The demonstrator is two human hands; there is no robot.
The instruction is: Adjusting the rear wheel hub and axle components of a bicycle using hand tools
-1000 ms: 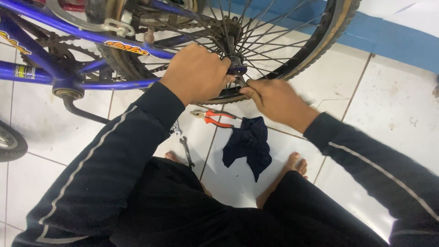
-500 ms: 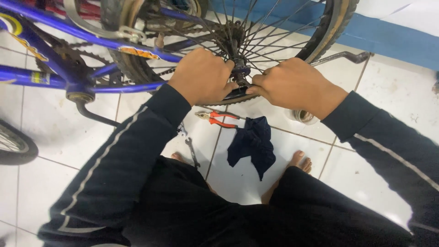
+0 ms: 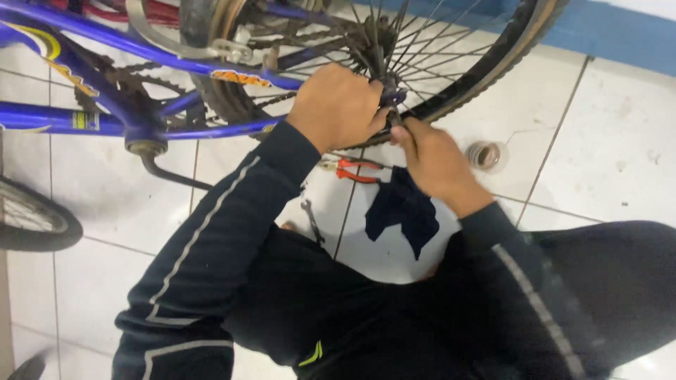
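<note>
Both my hands are at the rear wheel hub [image 3: 389, 90], near the top edge of the tiled floor [image 3: 605, 169].

Left hand [image 3: 338, 105] is clenched around the axle end at the hub, knuckles up. I judge it's bracing that side so the axle doesn't turn. Can't see whether it holds a tool.

Right hand [image 3: 436, 158] comes in from below, fingers pinched on a thin dark tool or part right at the hub; motion blur, so I cannot tell what it is. The two hands are nearly touching.

Bike lies inverted or on its side: blue frame [image 3: 105, 116] runs toward the left edge of the floor, chain [image 3: 310, 32] and sprockets up top.

Hub look: small, dark, greasy, spokes fanning out of it; tyre [image 3: 493, 67] is worn and dusty.

Parked within reach on the tiles below the hub: red-handled pliers [image 3: 355, 171], dark blue rag [image 3: 403, 207], a spanner [image 3: 312, 219] by my knee. A small round metal part [image 3: 484, 155] sits just right of my right hand, apart from it.
</note>
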